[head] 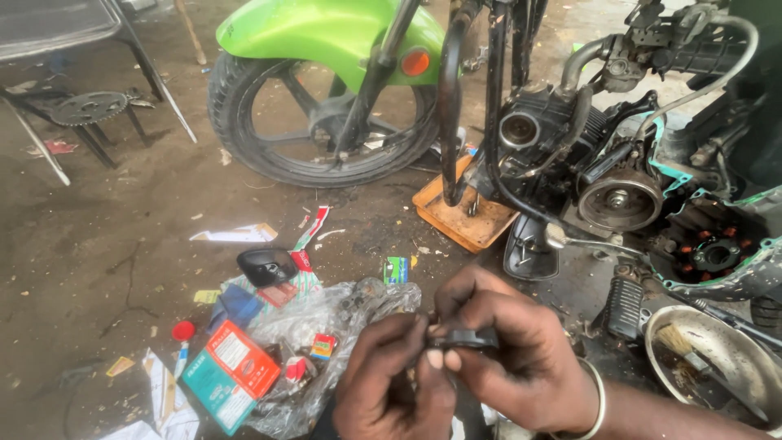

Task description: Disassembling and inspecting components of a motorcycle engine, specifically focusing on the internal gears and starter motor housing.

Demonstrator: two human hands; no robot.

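Left hand (389, 383): raised close under the camera, fingers curled and pinching the near edge of a small black ring-shaped part (466, 338), apparently to steady it.
Right hand (515, 358): fingers closed over the same part from above and the far side, thumb meeting the left thumb; a metal bangle (597, 399) sits on the wrist.
Black part: held between both hands, off the ground, just above a crumpled clear plastic bag (326, 326); its exact kind is too hidden to tell.
Plastic bag: lies open on the dirt floor (98, 244), with small boxes in red and teal (230, 373) beside it, within easy reach of the hands.
Engine (570, 155): side cover off, round inner parts exposed, just ahead of the hands.
Orange tray (464, 216): set under the frame, seemingly to catch drips.
Metal bowl (717, 358): at right, holding a brush.
Green-fendered wheel (326, 106): well apart, behind.
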